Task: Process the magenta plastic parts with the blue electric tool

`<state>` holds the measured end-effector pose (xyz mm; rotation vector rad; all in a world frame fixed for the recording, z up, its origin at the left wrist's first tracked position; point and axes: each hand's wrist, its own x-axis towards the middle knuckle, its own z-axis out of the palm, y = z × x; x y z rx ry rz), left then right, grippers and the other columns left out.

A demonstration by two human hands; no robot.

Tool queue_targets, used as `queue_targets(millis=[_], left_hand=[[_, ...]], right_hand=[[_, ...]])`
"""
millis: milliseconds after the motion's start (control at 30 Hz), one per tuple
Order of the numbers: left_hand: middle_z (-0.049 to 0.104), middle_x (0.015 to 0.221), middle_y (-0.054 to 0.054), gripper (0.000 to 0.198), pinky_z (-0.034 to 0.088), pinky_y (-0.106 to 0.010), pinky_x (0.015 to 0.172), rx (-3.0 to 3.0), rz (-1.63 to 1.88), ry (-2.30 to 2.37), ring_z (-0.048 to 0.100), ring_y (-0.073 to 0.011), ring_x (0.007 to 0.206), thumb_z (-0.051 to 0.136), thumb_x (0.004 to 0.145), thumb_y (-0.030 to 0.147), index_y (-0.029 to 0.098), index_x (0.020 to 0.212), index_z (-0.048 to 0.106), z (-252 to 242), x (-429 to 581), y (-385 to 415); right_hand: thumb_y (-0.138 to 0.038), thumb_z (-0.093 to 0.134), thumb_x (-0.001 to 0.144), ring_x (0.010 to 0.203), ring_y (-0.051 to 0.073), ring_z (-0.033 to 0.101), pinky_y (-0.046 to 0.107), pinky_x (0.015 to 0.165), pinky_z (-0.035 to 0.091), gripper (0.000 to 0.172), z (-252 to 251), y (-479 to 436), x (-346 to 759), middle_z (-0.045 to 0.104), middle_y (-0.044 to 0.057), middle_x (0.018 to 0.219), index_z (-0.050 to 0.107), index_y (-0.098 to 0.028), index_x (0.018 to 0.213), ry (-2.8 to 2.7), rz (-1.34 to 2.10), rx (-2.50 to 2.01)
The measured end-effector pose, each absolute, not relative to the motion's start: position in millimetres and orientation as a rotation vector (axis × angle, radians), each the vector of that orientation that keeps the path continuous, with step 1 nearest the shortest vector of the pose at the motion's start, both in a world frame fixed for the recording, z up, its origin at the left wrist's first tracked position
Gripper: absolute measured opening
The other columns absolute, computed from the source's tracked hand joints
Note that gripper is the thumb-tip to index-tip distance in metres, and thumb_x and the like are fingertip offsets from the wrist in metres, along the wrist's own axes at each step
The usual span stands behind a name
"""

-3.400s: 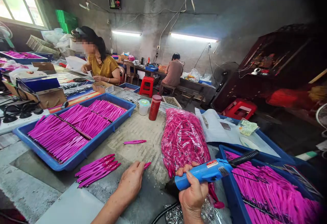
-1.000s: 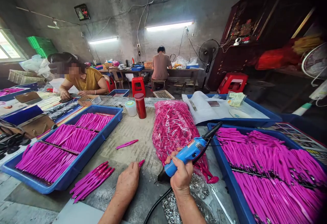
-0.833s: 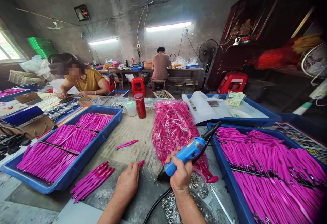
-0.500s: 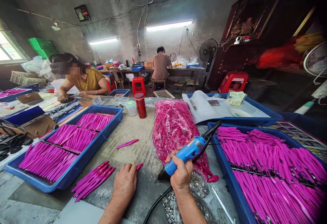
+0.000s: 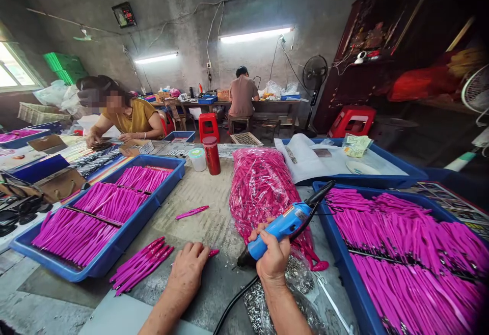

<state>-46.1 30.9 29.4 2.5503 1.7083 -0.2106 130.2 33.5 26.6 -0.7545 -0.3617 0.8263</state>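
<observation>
My left hand (image 5: pixel 188 266) rests on the tabletop with its fingers closed on a slim magenta eyeglass temple (image 5: pixel 214 252). One end of it sticks out past my fingertips, and the rest is mostly hidden under the hand. In my right hand (image 5: pixel 272 253) is a blue electric screwdriver (image 5: pixel 278 229), tilted with its black nose low over the table and its cord running down. Left of my left hand lies a small pile of temples (image 5: pixel 142 266). A single temple (image 5: pixel 192 212) lies farther out. Behind the screwdriver stands a clear bag of magenta temples (image 5: pixel 262 187).
Blue trays of magenta temples flank me, a left tray (image 5: pixel 86 269) and a right tray (image 5: pixel 346 274). Small metal parts fill clear bags (image 5: pixel 263 302) by my right forearm. A red jar (image 5: pixel 212 157) and white tub (image 5: pixel 197 160) stand ahead. A co-worker (image 5: pixel 132 116) sits far left.
The temple in my left hand has shifted slightly to the right, and more of its end shows. My right hand keeps the screwdriver in nearly the same spot. The whole view has moved slightly.
</observation>
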Motion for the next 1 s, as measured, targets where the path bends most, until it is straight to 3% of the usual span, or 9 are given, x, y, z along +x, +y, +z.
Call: queue_targets(millis=[200,700,1000], left_hand=[[0.059,0.101,-0.006,0.029,0.037,-0.033,0.078,2.561,-0.371,1.64,0.05,-0.0215,0.095,0.039,0.084,0.011,0.023,0.101,0.059,47,-53,31],[0.058,0.1,-0.006,0.03,0.037,-0.033,0.074,2.544,-0.379,1.661,0.049,-0.0215,0.096,0.037,0.084,0.009,0.023,0.099,0.059,51,-51,33],[0.059,0.099,-0.005,0.031,0.038,-0.03,0.079,2.528,-0.316,1.725,0.051,-0.0191,0.093,0.031,0.088,0.013,0.022,0.1,0.059,43,-56,31]], right_hand=[[-0.03,0.064,0.059,0.044,0.015,0.05,0.027,0.047,0.041,0.041,26,33,130,0.051,-0.004,0.061,0.042,-0.019,0.092,-0.368,0.842,-0.746],[-0.029,0.064,0.056,0.044,0.016,0.051,0.028,0.044,0.042,0.045,29,32,131,0.052,-0.004,0.063,0.043,-0.019,0.094,-0.31,0.858,-0.748],[-0.029,0.064,0.057,0.044,0.015,0.05,0.027,0.044,0.041,0.045,28,33,132,0.052,-0.004,0.063,0.043,-0.019,0.095,-0.319,0.871,-0.75]])
